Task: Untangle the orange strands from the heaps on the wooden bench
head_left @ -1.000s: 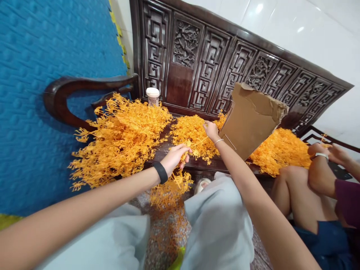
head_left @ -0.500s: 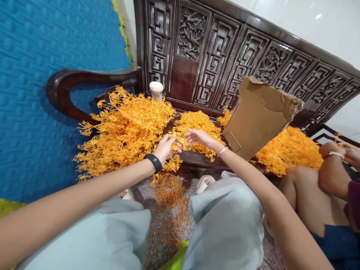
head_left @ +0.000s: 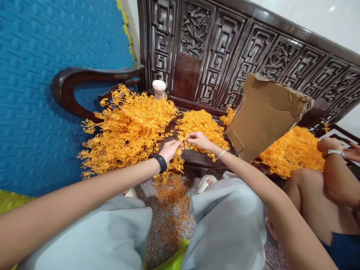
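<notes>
Two hands pinch orange sprigs at the bench's near edge.
The left hand [head_left: 169, 149] and right hand [head_left: 198, 140], fingers closed, grasp thin orange plastic sprigs [head_left: 184, 141] between them, beside the middle pile [head_left: 201, 122] on the carved wooden bench [head_left: 202, 159].

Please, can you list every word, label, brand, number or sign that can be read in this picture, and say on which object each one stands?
No text can be read.
Cup with the white lid: its side shows a pattern or print, too small and blurred to read.
Cardboard piece: plain brown, no print showing.
Carved wooden bench back: only ornamental fretwork, no letters.
Black band on the left wrist: no marking visible.
</notes>
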`<state>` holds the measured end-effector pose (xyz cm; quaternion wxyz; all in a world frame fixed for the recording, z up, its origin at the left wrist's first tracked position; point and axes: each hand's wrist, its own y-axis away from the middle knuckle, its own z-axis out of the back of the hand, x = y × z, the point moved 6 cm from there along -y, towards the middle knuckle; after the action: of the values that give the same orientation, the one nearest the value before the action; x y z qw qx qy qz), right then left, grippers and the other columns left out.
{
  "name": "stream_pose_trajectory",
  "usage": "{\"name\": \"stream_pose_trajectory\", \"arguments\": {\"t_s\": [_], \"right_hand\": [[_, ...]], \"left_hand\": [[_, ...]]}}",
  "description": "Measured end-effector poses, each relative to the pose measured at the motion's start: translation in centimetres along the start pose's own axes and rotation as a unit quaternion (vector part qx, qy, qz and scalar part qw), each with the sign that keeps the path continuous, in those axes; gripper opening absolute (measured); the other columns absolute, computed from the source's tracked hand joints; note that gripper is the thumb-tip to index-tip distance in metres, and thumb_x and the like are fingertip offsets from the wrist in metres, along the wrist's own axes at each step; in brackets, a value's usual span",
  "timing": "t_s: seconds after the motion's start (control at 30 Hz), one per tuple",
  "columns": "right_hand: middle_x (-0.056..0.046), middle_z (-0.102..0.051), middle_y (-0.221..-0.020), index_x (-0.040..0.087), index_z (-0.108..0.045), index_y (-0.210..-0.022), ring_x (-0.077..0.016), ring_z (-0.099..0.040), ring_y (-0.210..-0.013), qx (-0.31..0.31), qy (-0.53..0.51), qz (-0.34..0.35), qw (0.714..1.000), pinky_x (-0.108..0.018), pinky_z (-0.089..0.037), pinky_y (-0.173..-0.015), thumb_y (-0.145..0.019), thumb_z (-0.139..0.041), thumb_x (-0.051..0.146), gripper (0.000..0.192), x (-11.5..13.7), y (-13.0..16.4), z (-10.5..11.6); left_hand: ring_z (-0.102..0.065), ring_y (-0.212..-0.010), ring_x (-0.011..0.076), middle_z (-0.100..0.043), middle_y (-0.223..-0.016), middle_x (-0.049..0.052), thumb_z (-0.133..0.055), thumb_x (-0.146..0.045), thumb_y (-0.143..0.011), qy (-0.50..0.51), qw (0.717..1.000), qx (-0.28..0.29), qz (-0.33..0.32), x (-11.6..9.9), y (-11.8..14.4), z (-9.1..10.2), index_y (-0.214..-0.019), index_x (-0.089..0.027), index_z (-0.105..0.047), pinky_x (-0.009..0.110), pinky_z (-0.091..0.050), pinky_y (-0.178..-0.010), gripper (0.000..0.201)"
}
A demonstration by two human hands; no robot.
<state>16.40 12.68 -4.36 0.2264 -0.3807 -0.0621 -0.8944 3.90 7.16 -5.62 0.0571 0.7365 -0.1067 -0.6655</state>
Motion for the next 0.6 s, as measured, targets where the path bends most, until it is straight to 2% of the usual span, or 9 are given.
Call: {"name": "stream_pose_trajectory", "arguments": {"t_s": [0.1,0.2,0.4,0.47,0.53,0.6], "right_hand": [[0.001,-0.051,-0.057,0.013,-0.054,-0.063,-0.0081,-0.038,-0.053,-0.071,0.214,0.022,0.974,-0.021,-0.025,-0.054,-0.077,-0.049,0.025,0.019,0.4,-0.3,0.8],[-0.002,-0.054,-0.062,0.014,-0.055,-0.067,-0.0095,-0.039,-0.054,-0.077,0.303,0.006,0.950,-0.023,-0.022,-0.054,-0.082,-0.044,0.025,0.022,0.5,-0.6,1.2],[-0.005,-0.062,-0.074,0.016,-0.059,-0.079,-0.0125,-0.051,-0.065,-0.098,0.339,0.035,0.935,-0.022,-0.028,-0.060,-0.089,-0.035,0.027,0.028,1.3,-1.7,1.6],[-0.006,-0.063,-0.076,0.015,-0.060,-0.081,-0.0135,-0.053,-0.067,-0.108,0.345,0.025,0.932,-0.022,-0.030,-0.062,-0.090,-0.035,0.027,0.029,1.2,-2.5,2.3],[-0.007,-0.063,-0.074,0.014,-0.061,-0.080,-0.0140,-0.054,-0.066,-0.139,0.335,-0.029,0.931,-0.022,-0.033,-0.062,-0.089,-0.035,0.026,0.030,0.3,-3.3,4.3],[-0.008,-0.064,-0.072,0.013,-0.062,-0.078,-0.0140,-0.055,-0.065,-0.198,0.306,-0.119,0.923,-0.022,-0.035,-0.061,-0.089,-0.034,0.023,0.033,-1.6,-3.5,7.7]], "left_hand": [[-0.040,-0.037,0.0077,-0.049,-0.044,-0.003,-0.047,-0.020,-0.078,0.037,0.997,0.050,0.041,0.3,0.2,-1.0,-0.058,-0.017,-0.045,0.020,-0.033,-0.042,0.021],[-0.036,-0.033,0.0066,-0.043,-0.038,-0.004,-0.043,-0.017,-0.080,0.059,0.996,0.056,0.030,-0.2,0.2,-1.5,-0.058,-0.017,-0.042,0.018,-0.029,-0.039,0.022],[-0.025,-0.028,0.0052,-0.031,-0.031,-0.008,-0.033,-0.011,-0.083,0.121,0.991,0.051,0.038,-1.8,-0.1,-2.2,-0.056,-0.018,-0.038,0.017,-0.026,-0.037,0.028],[-0.020,-0.027,0.0047,-0.026,-0.029,-0.008,-0.030,-0.009,-0.083,0.142,0.988,0.048,0.047,-2.2,0.4,-2.4,-0.055,-0.018,-0.036,0.017,-0.025,-0.036,0.030],[-0.017,-0.026,0.0044,-0.024,-0.029,-0.009,-0.029,-0.009,-0.083,0.144,0.987,0.056,0.052,-2.5,1.6,-2.8,-0.053,-0.018,-0.035,0.018,-0.022,-0.035,0.032],[-0.018,-0.027,0.0043,-0.025,-0.029,-0.008,-0.032,-0.010,-0.082,0.125,0.987,0.088,0.047,-2.7,3.3,-3.5,-0.053,-0.018,-0.036,0.018,-0.020,-0.035,0.031]]}}
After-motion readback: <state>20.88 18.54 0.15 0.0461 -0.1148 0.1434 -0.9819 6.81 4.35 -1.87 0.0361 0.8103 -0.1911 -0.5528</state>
